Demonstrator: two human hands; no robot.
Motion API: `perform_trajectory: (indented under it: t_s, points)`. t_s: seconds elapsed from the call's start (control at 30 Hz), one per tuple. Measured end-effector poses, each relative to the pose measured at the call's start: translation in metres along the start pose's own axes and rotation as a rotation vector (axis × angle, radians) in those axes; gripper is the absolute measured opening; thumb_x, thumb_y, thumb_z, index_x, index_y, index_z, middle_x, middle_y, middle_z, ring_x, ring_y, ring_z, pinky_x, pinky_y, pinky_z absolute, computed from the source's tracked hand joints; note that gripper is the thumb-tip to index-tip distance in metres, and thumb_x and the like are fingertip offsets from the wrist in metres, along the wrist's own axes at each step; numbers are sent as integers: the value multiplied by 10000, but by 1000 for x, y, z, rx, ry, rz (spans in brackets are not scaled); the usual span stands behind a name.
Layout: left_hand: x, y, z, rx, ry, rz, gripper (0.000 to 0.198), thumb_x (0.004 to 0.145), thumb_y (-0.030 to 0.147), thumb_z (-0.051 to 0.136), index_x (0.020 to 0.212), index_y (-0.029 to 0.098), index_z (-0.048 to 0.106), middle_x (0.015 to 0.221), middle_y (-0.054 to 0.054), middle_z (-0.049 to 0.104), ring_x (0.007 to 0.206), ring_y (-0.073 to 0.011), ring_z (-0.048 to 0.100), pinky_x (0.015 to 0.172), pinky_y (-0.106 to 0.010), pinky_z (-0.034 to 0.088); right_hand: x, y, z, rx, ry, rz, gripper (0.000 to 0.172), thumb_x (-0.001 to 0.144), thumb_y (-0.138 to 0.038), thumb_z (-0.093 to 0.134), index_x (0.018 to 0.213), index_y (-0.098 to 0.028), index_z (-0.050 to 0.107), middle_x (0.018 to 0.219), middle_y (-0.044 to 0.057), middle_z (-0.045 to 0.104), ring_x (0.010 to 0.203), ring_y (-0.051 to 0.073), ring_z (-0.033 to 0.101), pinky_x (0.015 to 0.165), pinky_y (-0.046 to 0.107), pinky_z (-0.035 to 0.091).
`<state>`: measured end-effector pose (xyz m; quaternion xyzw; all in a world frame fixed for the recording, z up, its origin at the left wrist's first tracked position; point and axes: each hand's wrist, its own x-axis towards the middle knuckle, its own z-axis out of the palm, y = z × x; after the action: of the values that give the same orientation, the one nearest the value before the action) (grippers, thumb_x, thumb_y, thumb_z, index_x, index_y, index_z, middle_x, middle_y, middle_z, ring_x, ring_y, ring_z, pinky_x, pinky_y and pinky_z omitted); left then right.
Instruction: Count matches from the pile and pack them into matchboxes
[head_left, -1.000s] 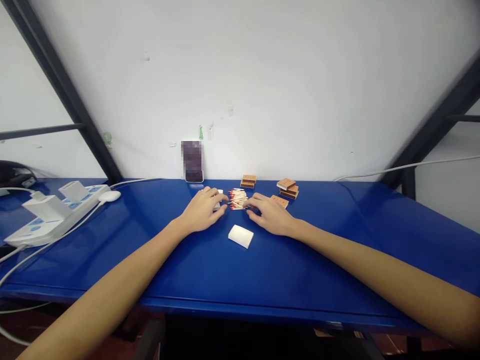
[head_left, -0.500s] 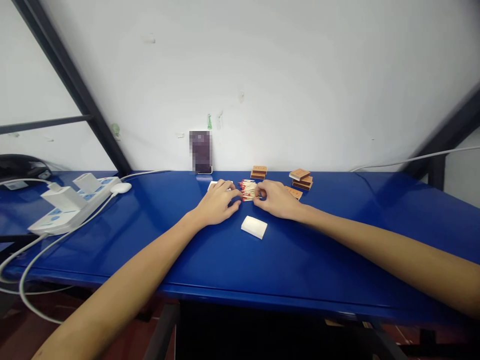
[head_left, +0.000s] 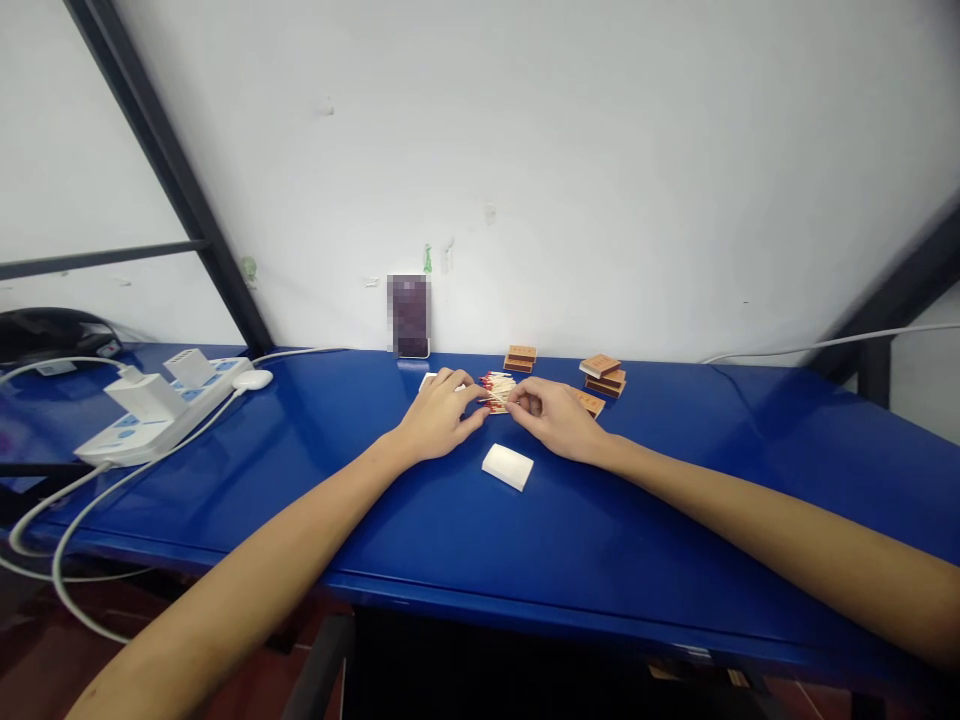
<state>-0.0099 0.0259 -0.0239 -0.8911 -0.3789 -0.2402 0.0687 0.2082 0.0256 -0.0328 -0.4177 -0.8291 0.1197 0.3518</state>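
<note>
Several red-tipped matches (head_left: 497,392) lie in a pile on the blue table (head_left: 600,540). My left hand (head_left: 444,414) is at the pile's left side, its thumb and forefinger apart near the red tips. On the right side, my right hand (head_left: 556,418) pinches at the ends of the matches; what its fingertips hold is too small to make out. A white tray-like piece (head_left: 508,467) lies in front of the pile. Another white piece (head_left: 428,382) shows partly behind my left hand. A matchbox (head_left: 590,403) is partly hidden behind my right hand.
Stacked matchboxes (head_left: 604,376) stand at the back right, and two more (head_left: 520,358) lie behind the pile. A phone (head_left: 411,316) leans on the wall. At the left are a power strip (head_left: 165,408) with chargers, white cables and a black object (head_left: 52,335).
The camera view has tilted up slightly, so the table sits lower. My right fingertips have moved in over the matches, some of which now lie at a different slant.
</note>
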Motion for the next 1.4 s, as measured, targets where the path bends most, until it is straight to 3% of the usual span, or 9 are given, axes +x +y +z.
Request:
perform_trajectory:
  t_s: [0.1, 0.23, 0.53, 0.6, 0.73, 0.83, 1.03, 1.23, 1.4]
  points:
    - [2, 8, -4, -93, 40, 20, 315, 1009, 378, 444, 1061, 175, 679, 1034, -65, 669, 933, -208, 565, 865, -364, 420, -5, -11, 2, 166, 1, 25, 212, 893, -371, 536, 828, -188, 620, 674, -4, 588, 556, 130, 467, 551, 270, 378]
    - [3, 15, -6, -163, 44, 59, 278, 1015, 308, 438, 1045, 177, 682, 1003, -52, 707, 889, -191, 597, 799, -329, 417, -9, -17, 7, 177, -16, 36, 233, 888, -380, 540, 804, -184, 634, 623, -13, 572, 538, 126, 464, 539, 265, 369]
    - [4, 8, 3, -33, -118, 117, 205, 961, 283, 541, 912, 190, 716, 854, -39, 687, 836, -195, 599, 758, -326, 401, -9, 1, -1, -192, -23, 68, 78, 793, -173, 545, 727, -196, 581, 631, -27, 589, 579, 132, 515, 597, 268, 356]
    - [5, 9, 2, -24, -111, 114, 190, 954, 264, 542, 926, 189, 715, 846, -38, 682, 826, -194, 599, 759, -327, 403, -12, 4, -2, -199, 3, 44, 88, 806, -165, 537, 855, -196, 604, 665, -27, 583, 608, 142, 527, 615, 273, 367]
    - [5, 7, 0, -19, -90, 93, 191, 945, 246, 530, 937, 181, 709, 839, -43, 680, 821, -198, 601, 758, -328, 410, -15, 7, -1, -192, -18, -95, 304, 859, -146, 508, 1144, -199, 601, 905, 30, 606, 738, 160, 563, 680, 285, 408]
    - [5, 1, -1, -52, -51, 49, 203, 939, 231, 507, 917, 167, 698, 816, -45, 667, 762, -181, 584, 721, -308, 410, -14, 8, 0, -211, -120, -166, 242, 901, -167, 507, 1098, -214, 640, 989, 50, 574, 788, 164, 562, 726, 294, 424]
    - [4, -5, -2, -134, -28, 37, 306, 999, 275, 389, 826, 162, 616, 771, -32, 599, 727, -161, 536, 700, -298, 386, -11, 9, -1, -153, -212, -142, 91, 917, -171, 531, 891, -189, 616, 905, 26, 569, 769, 148, 550, 714, 278, 420]
    - [2, 0, -2, -210, 92, 70, 271, 963, 221, 402, 704, 178, 470, 666, 7, 505, 610, -126, 439, 613, -279, 333, -12, 7, 1, -189, -155, -75, 238, 927, -217, 550, 1149, -193, 630, 987, 55, 608, 791, 165, 583, 743, 305, 436]
    - [1, -1, -5, -270, 138, 74, 312, 947, 226, 415, 638, 183, 406, 599, 25, 447, 548, -110, 383, 573, -278, 300, -12, 4, 0, -225, -173, -68, 255, 934, -211, 530, 1147, -194, 669, 1006, 72, 617, 798, 173, 596, 737, 307, 440]
